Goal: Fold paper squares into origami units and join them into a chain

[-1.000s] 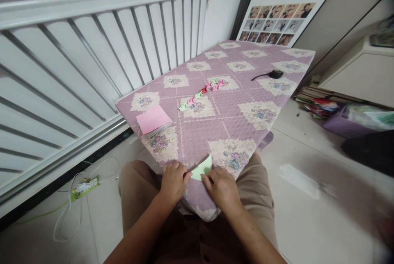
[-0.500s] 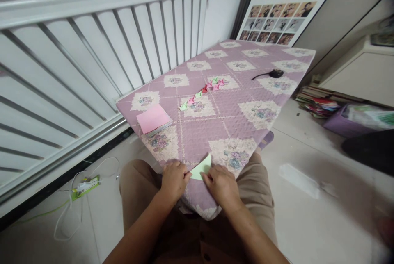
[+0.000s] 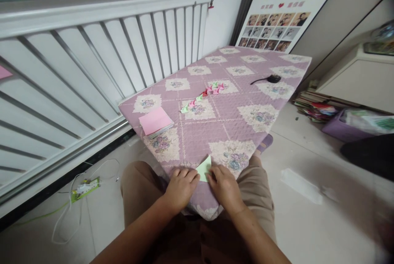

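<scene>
1. Green paper [image 3: 204,169] sits folded at the near corner of the quilted table [image 3: 234,108], pinned flat under both hands.
2. Left hand [image 3: 181,186] and right hand [image 3: 224,185] have fingers curled down, pressing, not gripping; looks like mid-crease.
3. Further out: pink paper stack [image 3: 155,121], row of folded pieces [image 3: 203,93].
4. Purple bin [image 3: 344,126] holds papers, I think.

The table [image 3: 234,104] has a purple cover with flower squares on it. A pink pad of paper [image 3: 155,121] lies near its left corner. A row of little folded paper shapes [image 3: 203,94], green, pink and red, lies across the middle. A small black thing [image 3: 267,79] with a thin tail lies far back on the right side. A light green paper [image 3: 204,168] lies at the near edge, and both hands press on it.
</scene>
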A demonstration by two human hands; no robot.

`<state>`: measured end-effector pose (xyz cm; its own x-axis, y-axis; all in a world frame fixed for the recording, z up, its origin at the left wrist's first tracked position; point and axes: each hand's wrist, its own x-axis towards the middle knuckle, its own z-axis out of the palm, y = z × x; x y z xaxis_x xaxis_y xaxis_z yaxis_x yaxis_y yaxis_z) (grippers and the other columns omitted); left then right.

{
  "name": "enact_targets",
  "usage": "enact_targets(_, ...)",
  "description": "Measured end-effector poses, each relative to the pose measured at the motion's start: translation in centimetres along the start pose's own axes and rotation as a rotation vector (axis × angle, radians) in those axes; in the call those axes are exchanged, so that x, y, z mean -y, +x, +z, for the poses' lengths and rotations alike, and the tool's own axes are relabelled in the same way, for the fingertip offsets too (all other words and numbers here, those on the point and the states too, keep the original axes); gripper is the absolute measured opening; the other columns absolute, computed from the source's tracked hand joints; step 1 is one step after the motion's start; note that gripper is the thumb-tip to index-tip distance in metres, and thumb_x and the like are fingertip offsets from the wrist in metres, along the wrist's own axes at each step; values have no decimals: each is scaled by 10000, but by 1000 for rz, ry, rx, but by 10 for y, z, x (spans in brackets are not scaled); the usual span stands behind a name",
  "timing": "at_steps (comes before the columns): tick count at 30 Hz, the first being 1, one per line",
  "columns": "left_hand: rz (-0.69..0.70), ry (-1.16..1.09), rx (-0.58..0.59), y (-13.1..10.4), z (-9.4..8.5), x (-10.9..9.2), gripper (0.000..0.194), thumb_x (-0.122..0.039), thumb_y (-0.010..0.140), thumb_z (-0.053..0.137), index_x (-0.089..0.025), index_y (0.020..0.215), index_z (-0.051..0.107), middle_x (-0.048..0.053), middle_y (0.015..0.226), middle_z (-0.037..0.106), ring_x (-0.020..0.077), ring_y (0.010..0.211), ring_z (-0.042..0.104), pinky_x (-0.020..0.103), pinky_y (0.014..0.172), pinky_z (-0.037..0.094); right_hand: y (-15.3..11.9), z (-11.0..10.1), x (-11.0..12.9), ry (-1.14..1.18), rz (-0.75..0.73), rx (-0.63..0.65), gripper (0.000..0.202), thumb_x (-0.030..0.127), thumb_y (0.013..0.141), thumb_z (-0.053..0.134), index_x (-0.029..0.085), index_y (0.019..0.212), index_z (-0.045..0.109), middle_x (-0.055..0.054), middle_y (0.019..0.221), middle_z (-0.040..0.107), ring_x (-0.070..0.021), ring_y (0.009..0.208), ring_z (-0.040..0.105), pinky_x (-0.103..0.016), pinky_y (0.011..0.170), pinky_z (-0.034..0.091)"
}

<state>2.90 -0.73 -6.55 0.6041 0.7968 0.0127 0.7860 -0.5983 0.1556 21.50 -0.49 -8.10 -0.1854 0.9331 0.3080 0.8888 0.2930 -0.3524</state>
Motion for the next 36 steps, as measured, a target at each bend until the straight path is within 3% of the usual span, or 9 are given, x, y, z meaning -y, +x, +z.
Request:
enact_targets(2,8,-11,7,-2,-1,1,332,-215,944,433,-281,1256,524,54,1250,576,221,1074,483,378,867,346,-6,0,2,31,-65,-26,178,248,913,481,166,974,628,-95,944,637,-215,892,547,-328,799,389)
enact_targets(7,34,12,1,-8,-1,4,359,-227,934,432,-259,1283,511,61,1330,533,244,1117,466,393,865,341,-28,4,17,-2,-168,51,270,246,914,511,196,1160,611,-80,1110,654,-226,1028,542,-380,914,344)
enact_targets(15,-34,38,-49,-39,14,20,420,-220,895,483,-265,1313,493,32,1389,500,250,1210,430,404,926,331,-43,-4,-2,-19,-158,75,284,260,918,512,223,1181,612,-56,1191,650,-229,1117,521,-403,958,301)
enact_targets(20,-97,34,-70,-40,17,18,423,-158,887,466,-265,1294,517,44,1372,512,244,1220,431,395,948,345,-45,-7,-9,-48,-150,51,279,255,905,524,232,1162,628,-55,1168,662,-227,1092,534,-390,920,333)
enact_targets(26,-196,20,-83,-21,2,2,269,-158,906,463,-221,1109,627,60,1259,574,252,1119,479,411,922,384,-44,-7,-3,-58,-114,42,260,243,896,532,236,1130,643,-55,1156,663,-227,1081,532,-384,909,343)
enact_targets(28,-195,9,-127,-15,2,-10,287,-163,917,448,-220,1152,603,68,1257,565,252,1120,475,417,948,379,-43,-8,-1,-57,-101,46,251,237,888,544,234,1119,645,-52,1152,664,-228,1071,533,-382,908,342)
enact_targets(31,-93,-48,-145,-10,11,-29,342,-181,924,449,-234,1251,532,62,1252,560,232,1144,467,391,978,378,-44,-7,0,-39,-91,43,248,216,886,543,245,1113,640,-43,1145,666,-224,1074,531,-379,919,336)
enact_targets(36,-147,-82,-173,-13,31,-44,426,-293,868,568,-257,1287,496,59,1326,508,272,1200,429,473,1015,350,-40,-9,-4,35,-46,32,213,197,895,506,258,1040,649,-28,1087,675,-206,1036,553,-354,883,362)
